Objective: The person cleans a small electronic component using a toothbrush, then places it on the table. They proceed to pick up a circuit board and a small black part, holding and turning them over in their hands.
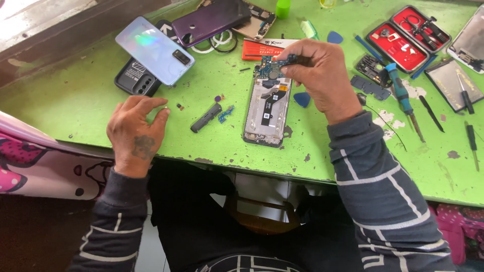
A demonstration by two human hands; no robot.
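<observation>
Right hand [320, 75] pinched tight on small blue circuit board [275, 63], right over top of opened grey phone frame [266, 108] on green painted worktop [75, 95]; left hand [136, 128] flat beside, fingers loose, holding nothing; best lifted slowly, straight, no bending.

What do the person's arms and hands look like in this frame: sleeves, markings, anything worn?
Both arms wear a dark grey-blue long-sleeved top with thin pale stripes, ending in ribbed cuffs at the wrists. The left hand is bare, with a dark tattoo on its back. The right hand is bare too, with no marking visible. No gloves, rings or watch show.
</observation>
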